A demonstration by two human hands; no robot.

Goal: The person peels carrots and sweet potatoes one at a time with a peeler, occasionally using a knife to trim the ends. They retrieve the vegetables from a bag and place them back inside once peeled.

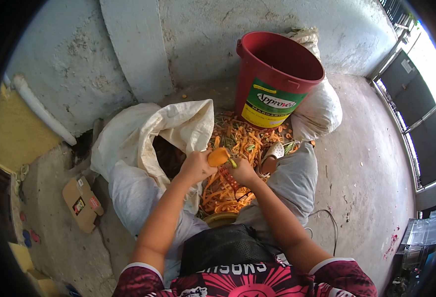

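Note:
My left hand (196, 166) is closed round a thick orange carrot (219, 157), whose end sticks out to the right. Close beside it, my right hand (242, 172) grips a small tool with a yellow-green part (233, 163) showing at the carrot's end; most of the tool is hidden by the fingers. Below both hands, orange peelings (223, 193) and bits of green lie heaped on the ground between my legs. An open white sack (151, 133) stands just left of my left hand, its inside dark.
Beyond the peelings stands a tall red bucket (272, 79) with a green and yellow label, and a filled white sack (319, 111) leans behind it. A cardboard piece (82, 204) lies at the left. A thin cable (334, 222) curves over the floor at the right.

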